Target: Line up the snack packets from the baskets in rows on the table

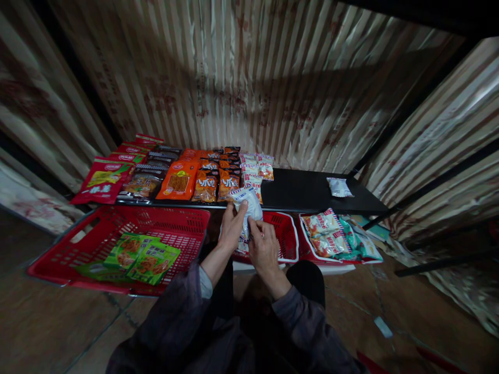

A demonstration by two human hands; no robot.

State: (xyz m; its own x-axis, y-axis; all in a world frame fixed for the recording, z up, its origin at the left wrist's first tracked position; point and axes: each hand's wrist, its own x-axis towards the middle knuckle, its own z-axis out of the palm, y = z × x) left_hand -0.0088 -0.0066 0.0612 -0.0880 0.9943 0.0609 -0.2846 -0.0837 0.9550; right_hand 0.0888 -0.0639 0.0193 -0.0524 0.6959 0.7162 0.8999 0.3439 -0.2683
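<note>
Between my hands, above the middle red basket [286, 236], is a white snack packet [252, 205] with a striped edge. My left hand [233, 226] is closed on its left side, thumb on top. My right hand [264, 244] is at the packet's lower right, fingers curled together against it. Just behind, white and red packets [251, 169] stand in rows on the black shelf [300, 189], beside orange and black packets [205, 186]. Under my hands, more striped packets show partly in the basket.
At the left, a red basket [187, 221] holds green packets [154, 262]. A basket at the right [306, 244] holds white-red packets [326, 234] and teal ones. Orange, dark and red bags [105, 182] fill the shelf's left part; one white packet [339, 187] lies at its right.
</note>
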